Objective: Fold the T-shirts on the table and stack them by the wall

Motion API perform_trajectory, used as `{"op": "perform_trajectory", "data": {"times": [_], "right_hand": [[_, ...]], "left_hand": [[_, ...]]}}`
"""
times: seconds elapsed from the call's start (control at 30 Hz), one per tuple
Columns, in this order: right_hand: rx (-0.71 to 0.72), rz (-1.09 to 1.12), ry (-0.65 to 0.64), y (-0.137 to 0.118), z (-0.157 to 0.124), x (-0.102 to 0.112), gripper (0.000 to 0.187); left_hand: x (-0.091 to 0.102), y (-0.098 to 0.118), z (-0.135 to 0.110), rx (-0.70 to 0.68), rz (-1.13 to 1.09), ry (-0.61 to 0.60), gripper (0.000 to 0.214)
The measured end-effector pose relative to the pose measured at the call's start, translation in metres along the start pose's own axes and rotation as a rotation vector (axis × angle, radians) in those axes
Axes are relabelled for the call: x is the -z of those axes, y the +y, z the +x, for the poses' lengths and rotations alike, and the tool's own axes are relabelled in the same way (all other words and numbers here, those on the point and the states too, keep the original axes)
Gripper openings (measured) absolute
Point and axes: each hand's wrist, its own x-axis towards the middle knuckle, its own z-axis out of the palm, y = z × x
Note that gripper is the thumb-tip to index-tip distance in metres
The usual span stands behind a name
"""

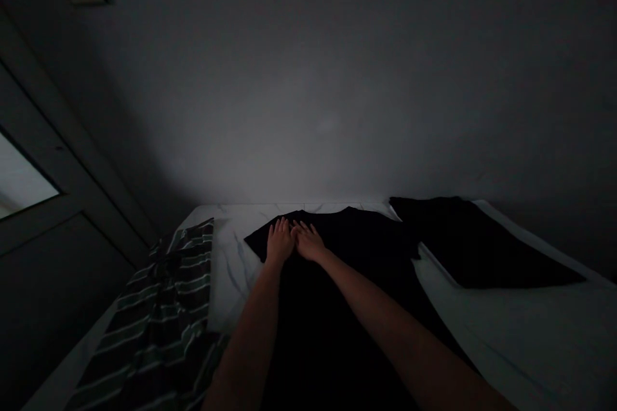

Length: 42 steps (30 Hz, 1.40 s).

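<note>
Head view: forward and down, in dim light, with two bare forearms coming in from the bottom edge.
Left hand [280, 241]: flat and palm down on the black T-shirt [366, 237], near the collar, with fingers spread.
Right hand [308, 241]: also flat and palm down on the same shirt, just beside the left hand, fingertips almost touching it.
Grip state: both hands open, only resting on the cloth, no fold pinched between fingers.
T-shirt place: lying flat on a white marble-patterned tabletop [236, 256].
T-shirt direction: collar at the far side, near the wall; long axis running from there toward the person; lower part lost in shadow; sleeves out to both sides.
Right side: a flat black cloth [477, 247], just beside the shirt's sleeve.
Left side: a dark striped cloth [164, 314], along the tabletop edge, well apart from the hands.
Behind: a grey wall [308, 89].
</note>
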Motion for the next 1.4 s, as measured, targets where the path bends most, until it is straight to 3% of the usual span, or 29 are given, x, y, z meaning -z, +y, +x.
{"op": "perform_trajectory", "data": {"times": [0.3, 0.43, 0.53, 0.63, 0.73, 0.83, 0.97, 1.07, 1.13, 1.2, 1.33, 1.4], "right_hand": [[-0.167, 0.032, 0.031, 0.02, 0.031, 0.024, 0.058], [-0.195, 0.009, 0.134, 0.023, 0.007, 0.023, 0.067], [-0.096, -0.019, 0.205, 0.043, -0.054, 0.012, 0.068], [0.022, -0.011, 0.156, 0.074, -0.145, 0.006, 0.072], [0.266, 0.049, 0.03, 0.093, -0.24, 0.018, 0.072], [0.413, 0.135, -0.062, 0.09, -0.314, 0.042, 0.069], [0.421, 0.197, -0.057, 0.077, -0.37, 0.065, 0.064], [0.423, 0.222, 0.006, 0.077, -0.393, 0.063, 0.061], [0.379, 0.235, 0.081, 0.083, -0.403, 0.053, 0.058], [0.294, 0.253, 0.189, 0.092, -0.411, 0.04, 0.049], [0.168, 0.252, 0.34, 0.106, -0.425, 0.025, 0.026], [0.15, 0.239, 0.35, 0.107, -0.43, 0.026, 0.026]], "left_hand": [[-0.012, -0.002, -0.006, 0.075, 0.145, -0.006, 0.052], [-0.011, -0.001, -0.006, 0.102, 0.127, -0.03, 0.053], [-0.01, -0.001, -0.006, 0.098, 0.106, -0.046, 0.054], [-0.009, -0.002, -0.004, 0.097, 0.097, -0.078, 0.055], [-0.006, 0.0, -0.003, 0.089, 0.11, -0.118, 0.056], [0.0, 0.003, -0.003, 0.079, 0.115, -0.148, 0.057], [0.012, 0.01, -0.003, 0.035, 0.19, -0.133, 0.055], [0.027, 0.027, -0.007, -0.039, 0.303, -0.109, 0.05], [0.039, 0.048, -0.022, -0.123, 0.308, -0.114, 0.049], [0.051, 0.075, -0.053, -0.283, 0.202, -0.167, 0.045], [0.071, 0.121, -0.155, -0.692, -0.135, -0.375, 0.027], [0.076, 0.127, -0.208, -0.763, -0.182, -0.431, 0.026]]}}
